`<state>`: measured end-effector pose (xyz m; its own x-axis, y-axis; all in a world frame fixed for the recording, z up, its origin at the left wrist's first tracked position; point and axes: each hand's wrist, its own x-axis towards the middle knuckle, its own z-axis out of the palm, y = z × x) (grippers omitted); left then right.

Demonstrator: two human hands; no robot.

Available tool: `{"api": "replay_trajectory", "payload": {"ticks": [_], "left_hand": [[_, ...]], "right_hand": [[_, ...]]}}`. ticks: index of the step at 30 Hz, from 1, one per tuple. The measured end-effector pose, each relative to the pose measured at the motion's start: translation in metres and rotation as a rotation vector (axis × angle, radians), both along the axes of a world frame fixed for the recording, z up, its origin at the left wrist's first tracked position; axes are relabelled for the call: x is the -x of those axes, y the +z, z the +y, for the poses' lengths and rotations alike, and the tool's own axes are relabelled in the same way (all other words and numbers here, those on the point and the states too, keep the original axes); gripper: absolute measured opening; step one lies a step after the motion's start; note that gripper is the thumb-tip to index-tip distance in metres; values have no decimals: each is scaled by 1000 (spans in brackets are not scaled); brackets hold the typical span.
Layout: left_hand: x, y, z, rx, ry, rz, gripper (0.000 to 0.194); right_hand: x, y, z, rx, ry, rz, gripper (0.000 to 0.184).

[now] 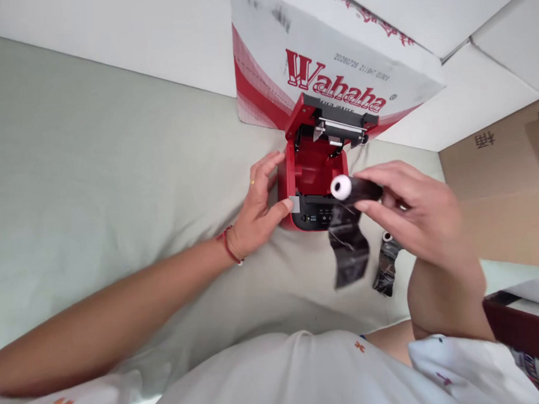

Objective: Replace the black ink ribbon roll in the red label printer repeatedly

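A small red printer (287,186) stands on the sheet with its lid (332,117) raised, showing a hollow red bay, a roller under the lid and a black front panel. My left hand (263,208) grips its left side, thumb on the grey front corner and fingers along the wall. In my right hand (405,204), between thumb and fingers, is a black ribbon roll (363,189) with a white core, held over the printer's front right. A loose strip of its ribbon (348,246) hangs down. Below my right hand lies a second ribbon roll (387,262), partly unwound.
A white and red Wahaha carton (262,63) stands right behind the raised lid. Brown cardboard (499,196) is at the right, with a dark red box (524,333) nearer to me. The pale green sheet (91,163) is wrinkled.
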<state>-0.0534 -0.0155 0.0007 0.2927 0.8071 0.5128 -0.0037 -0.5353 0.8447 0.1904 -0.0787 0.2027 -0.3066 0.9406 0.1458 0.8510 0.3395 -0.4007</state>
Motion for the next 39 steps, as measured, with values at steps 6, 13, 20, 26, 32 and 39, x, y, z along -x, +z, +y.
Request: {"api": "replay_trajectory", "payload": {"ticks": [6, 13, 20, 26, 32, 39], "left_hand": [[6, 20, -22, -394, 107, 112, 70], [0, 28, -39, -722, 123, 257, 41], [-2, 36, -39, -794, 130, 274, 28], [-4, 37, -39, -823, 164, 243, 21], [-4, 36, -38, -816, 153, 275, 20], [-3, 36, -37, -828, 161, 291, 19]], "right_hand": [[25, -41, 41, 9, -49, -81, 33], [36, -51, 51, 45, -193, -262, 40], [34, -63, 64, 69, -193, -248, 43], [28, -67, 68, 80, -185, -149, 42], [19, -61, 67, 132, -161, -43, 40], [25, -59, 70, 137, -110, -87, 39]]}}
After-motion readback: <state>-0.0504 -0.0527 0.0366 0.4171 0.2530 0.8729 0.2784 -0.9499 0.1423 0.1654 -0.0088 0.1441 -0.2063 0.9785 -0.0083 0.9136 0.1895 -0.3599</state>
